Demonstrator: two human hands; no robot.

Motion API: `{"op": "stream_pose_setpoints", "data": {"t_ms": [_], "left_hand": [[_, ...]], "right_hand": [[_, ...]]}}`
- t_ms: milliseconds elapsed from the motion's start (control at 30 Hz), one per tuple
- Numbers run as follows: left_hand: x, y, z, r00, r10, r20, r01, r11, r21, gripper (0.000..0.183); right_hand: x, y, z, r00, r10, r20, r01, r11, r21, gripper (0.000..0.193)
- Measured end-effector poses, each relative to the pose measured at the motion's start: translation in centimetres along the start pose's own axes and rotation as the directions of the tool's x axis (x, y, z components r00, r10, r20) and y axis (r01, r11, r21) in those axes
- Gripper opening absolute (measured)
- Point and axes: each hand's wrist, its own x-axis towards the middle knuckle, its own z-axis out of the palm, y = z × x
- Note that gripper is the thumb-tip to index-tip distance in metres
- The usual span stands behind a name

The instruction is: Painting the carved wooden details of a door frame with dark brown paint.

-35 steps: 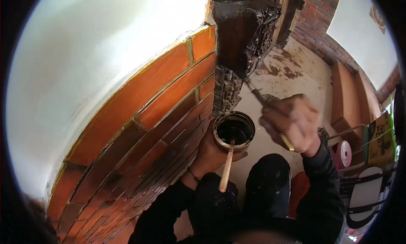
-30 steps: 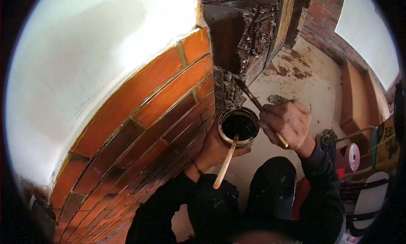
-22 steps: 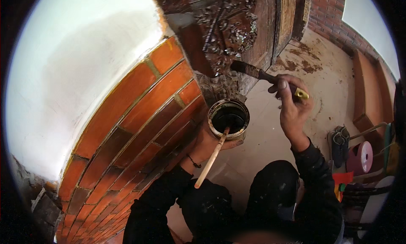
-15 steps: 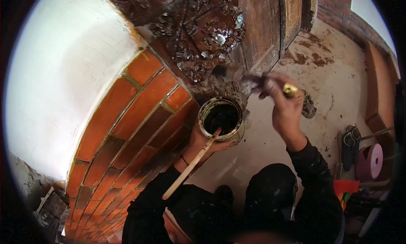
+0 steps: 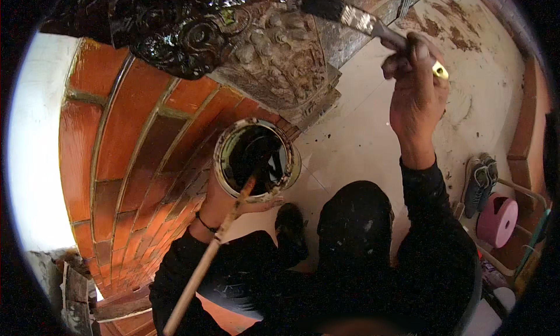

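My left hand [image 5: 217,205] is wrapped round an open metal can [image 5: 296,164] holding dark, glossy liquid. A wooden stick [image 5: 201,272] leans out of the can over my left forearm. At the upper right, my right hand [image 5: 419,97] grips a paintbrush [image 5: 357,19] by its handle, its dark bristles pointing left. The bristles show in front of the carved wood's right edge; whether they touch it I cannot tell. The carved wood [image 5: 169,36] is wet, dark and shiny on the left, while its right part [image 5: 283,53] looks dull and brown.
An orange brick wall [image 5: 125,138] runs down the left beside a white wall [image 5: 49,143]. Wooden panels [image 5: 373,1] stand beyond the carving. Brown smears mark the pale floor [image 5: 356,126]. Shoes [image 5: 479,181] and a pink roll-shaped object [image 5: 497,220] lie at the right.
My view has shifted. The can now appears lower and further left, and the brush higher and further right, no longer blurred. More of the dull carving shows.
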Motion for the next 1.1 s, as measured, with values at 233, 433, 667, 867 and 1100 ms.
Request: {"op": "stream_pose_setpoints", "data": {"t_ms": [233,433,667,867,1100], "left_hand": [[3.1,-1.6,3.9,0.616,0.454,0.644,-0.755,0.105,0.648,0.122],[4.3,-4.2,4.1,0.626,0.479,0.616,-0.768,0.244,0.592,0.117],[1.3,-3.8,3.5,0.637,0.552,0.538,-0.759,0.572,0.311,0.105],[0.6,-4.2,3.1,0.716,0.469,0.516,-0.691,0.579,0.432,0.090],[6.0,-8.2,-6.4,0.740,0.360,0.568,-0.673,0.398,0.624,0.104]], "right_hand": [[-7.2,-5.2,-1.2,0.970,-0.114,0.213,0.169,0.950,-0.264,0.019],[-9.5,-7.9,2.8,0.487,-0.103,0.867,0.830,0.362,-0.423,0.026],[-10.3,-10.2,6.7,0.461,0.043,0.886,0.732,0.547,-0.407,0.036],[-11.6,-9.8,6.9,0.429,0.119,0.896,0.790,0.432,-0.435,0.049],[-11.4,-10.2,5.0,0.444,0.142,0.885,0.681,0.588,-0.436,0.066]]}}
